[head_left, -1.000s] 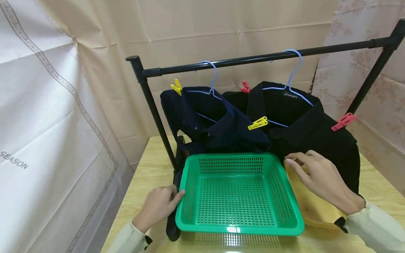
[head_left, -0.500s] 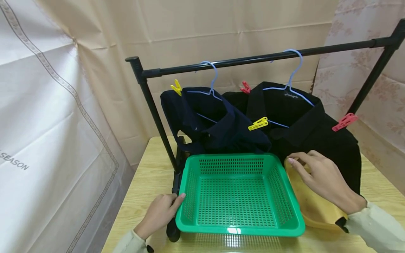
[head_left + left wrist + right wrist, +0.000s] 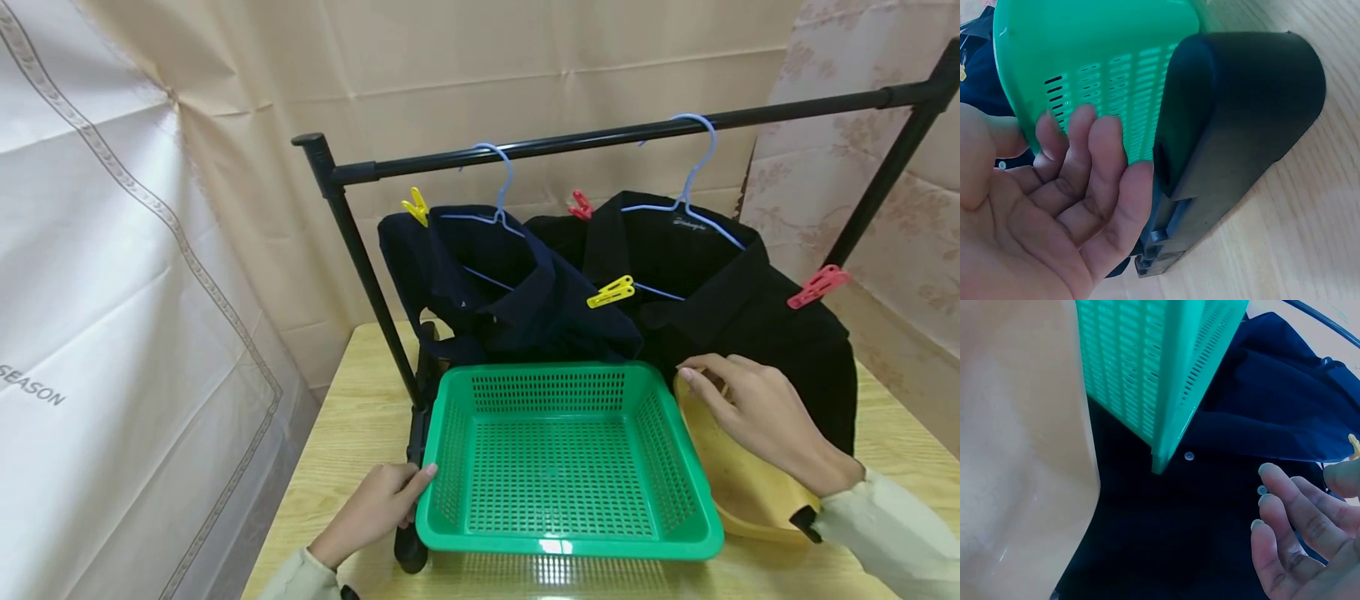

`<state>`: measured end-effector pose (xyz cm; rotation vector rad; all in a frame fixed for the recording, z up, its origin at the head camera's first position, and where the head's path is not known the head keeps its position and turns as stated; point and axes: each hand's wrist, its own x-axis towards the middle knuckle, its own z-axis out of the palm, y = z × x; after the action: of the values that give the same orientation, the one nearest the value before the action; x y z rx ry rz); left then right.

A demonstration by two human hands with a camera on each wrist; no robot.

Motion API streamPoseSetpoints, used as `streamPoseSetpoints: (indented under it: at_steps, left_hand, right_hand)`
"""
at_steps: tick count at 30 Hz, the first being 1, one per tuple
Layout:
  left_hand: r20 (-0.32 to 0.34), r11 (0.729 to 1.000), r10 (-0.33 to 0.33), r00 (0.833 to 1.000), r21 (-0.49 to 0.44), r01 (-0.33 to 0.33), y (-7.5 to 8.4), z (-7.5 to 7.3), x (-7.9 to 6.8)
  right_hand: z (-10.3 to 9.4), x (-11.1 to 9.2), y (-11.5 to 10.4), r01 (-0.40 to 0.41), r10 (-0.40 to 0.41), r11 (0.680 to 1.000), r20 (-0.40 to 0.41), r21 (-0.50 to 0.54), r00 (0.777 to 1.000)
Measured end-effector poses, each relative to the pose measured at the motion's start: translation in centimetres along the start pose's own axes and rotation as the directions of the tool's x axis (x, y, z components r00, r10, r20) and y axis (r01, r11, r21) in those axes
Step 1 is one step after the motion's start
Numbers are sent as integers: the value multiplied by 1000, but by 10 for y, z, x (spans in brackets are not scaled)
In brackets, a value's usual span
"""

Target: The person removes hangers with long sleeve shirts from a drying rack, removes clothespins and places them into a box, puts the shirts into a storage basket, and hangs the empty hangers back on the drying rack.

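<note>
A green plastic basket (image 3: pixel 555 544) with a slotted bottom and walls sits in the middle of the head view, with nothing in it. My left hand (image 3: pixel 378 504) grips its left side, thumb over the rim; in the left wrist view the bent fingers (image 3: pixel 1107 140) lie against the outer slotted wall. Over a yellow basin (image 3: pixel 750 492), right of the basket, my right hand (image 3: pixel 761 412) hovers with loosely bent fingers. The right wrist view shows those fingers (image 3: pixel 1279 515) holding nothing, near the buttons of a black shirt (image 3: pixel 1179 537).
A black clothes rack (image 3: pixel 585 147) spans the table. On blue hangers hang a navy shirt (image 3: pixel 495 283) and a black shirt (image 3: pixel 795 367), with yellow pegs (image 3: pixel 611 292) and red pegs (image 3: pixel 817 287) on them. The rack's foot (image 3: pixel 1235 112) stands close to my left hand.
My left hand has slid slightly down along the basket's left rim, toward me. The right hand and the basket have hardly moved.
</note>
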<state>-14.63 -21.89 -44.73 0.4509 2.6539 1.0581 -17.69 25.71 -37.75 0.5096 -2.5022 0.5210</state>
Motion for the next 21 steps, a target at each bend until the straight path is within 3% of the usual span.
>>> streamPoseSetpoints:
  at_steps: [12, 21]
  left_hand:
    - [24, 1000, 5, 1000, -15, -5, 5, 3, -3]
    - [8, 1000, 3, 1000, 2, -3, 5, 6, -4]
  right_hand:
    - [-5, 18, -2, 41, -39, 998, -51, 42, 998]
    - [0, 40, -11, 52, -49, 996, -37, 75, 998]
